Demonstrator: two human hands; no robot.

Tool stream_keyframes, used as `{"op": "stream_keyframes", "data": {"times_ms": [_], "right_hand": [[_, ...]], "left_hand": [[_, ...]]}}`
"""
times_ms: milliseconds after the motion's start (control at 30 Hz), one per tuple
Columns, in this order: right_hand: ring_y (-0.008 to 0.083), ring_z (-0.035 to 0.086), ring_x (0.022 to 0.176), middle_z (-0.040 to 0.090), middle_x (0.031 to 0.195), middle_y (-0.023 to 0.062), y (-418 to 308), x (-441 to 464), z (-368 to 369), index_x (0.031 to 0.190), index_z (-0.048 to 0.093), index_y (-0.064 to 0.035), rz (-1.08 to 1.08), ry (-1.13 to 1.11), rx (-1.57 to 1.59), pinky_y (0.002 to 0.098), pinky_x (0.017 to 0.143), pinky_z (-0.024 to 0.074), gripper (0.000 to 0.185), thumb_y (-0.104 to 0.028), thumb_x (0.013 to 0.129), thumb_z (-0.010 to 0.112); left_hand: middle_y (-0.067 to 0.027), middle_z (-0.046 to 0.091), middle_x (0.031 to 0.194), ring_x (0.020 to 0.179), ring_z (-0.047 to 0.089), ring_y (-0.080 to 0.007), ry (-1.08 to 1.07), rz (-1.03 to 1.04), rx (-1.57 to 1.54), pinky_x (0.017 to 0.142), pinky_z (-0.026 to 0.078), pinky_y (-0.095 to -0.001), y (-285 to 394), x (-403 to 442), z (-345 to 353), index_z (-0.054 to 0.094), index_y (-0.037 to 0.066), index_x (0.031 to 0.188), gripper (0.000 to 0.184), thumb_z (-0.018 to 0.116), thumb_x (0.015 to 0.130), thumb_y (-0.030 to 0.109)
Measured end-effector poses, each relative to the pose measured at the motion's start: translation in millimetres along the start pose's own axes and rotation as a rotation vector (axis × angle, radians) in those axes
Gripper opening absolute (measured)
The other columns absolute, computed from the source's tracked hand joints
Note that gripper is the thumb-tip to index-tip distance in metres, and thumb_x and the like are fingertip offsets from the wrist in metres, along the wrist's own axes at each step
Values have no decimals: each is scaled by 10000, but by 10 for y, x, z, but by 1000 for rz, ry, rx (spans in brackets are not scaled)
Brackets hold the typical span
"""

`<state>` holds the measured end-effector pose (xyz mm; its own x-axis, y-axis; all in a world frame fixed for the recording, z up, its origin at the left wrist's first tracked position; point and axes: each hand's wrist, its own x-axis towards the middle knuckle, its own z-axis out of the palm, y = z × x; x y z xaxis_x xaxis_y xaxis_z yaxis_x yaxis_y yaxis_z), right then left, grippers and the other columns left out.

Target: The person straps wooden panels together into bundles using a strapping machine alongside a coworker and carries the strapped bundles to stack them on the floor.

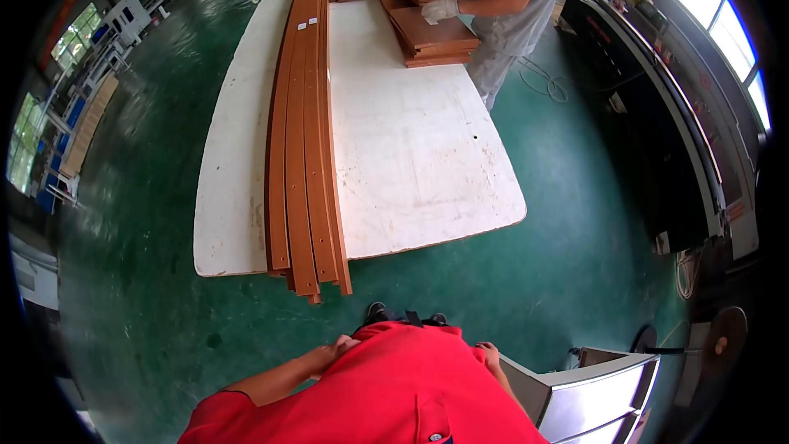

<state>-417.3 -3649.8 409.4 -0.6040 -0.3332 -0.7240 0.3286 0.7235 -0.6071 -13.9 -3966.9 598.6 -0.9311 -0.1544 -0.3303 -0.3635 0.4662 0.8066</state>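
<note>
At the hem of the red shirt, my left hand is closed with its fingers curled on the cloth. My right hand is also closed at the shirt's other side, partly hidden by the fabric. Ahead of me, several long reddish-brown boards with small holes lie side by side along the white table. Their near ends stick out past the table's front edge. White labels are stuck on some of them.
Across the table, a person in grey has a white-gloved hand on stacked brown panels. A long dark machine stands to the right. A metal cabinet and a fan are near my right side.
</note>
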Motion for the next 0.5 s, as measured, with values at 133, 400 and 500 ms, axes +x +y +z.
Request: {"op": "stream_keyframes", "data": {"times_ms": [133,400,500], "right_hand": [[145,640,811,705,891,74,-38,-43,-26,932,718,-41,-10,23,-67,279,747,511,194,-197,834,656],[146,625,776,694,857,72,-162,-150,-15,937,694,-17,-7,12,-21,279,708,501,216,-187,804,671],[144,622,770,690,848,69,-195,-183,-11,944,688,-14,-25,7,-36,278,699,501,214,-176,805,670]], "left_hand": [[-214,348,1340,1054,543,-459,-9,-23,10,890,464,-487,127,2,-45,212,135,1416,803,675,778,289],[-206,353,1323,1053,541,-448,15,52,24,873,469,-486,-56,12,102,221,123,1409,818,690,761,294],[-206,344,1326,1053,541,-447,-4,16,18,871,473,-485,38,5,59,215,126,1411,834,697,752,300]]}}
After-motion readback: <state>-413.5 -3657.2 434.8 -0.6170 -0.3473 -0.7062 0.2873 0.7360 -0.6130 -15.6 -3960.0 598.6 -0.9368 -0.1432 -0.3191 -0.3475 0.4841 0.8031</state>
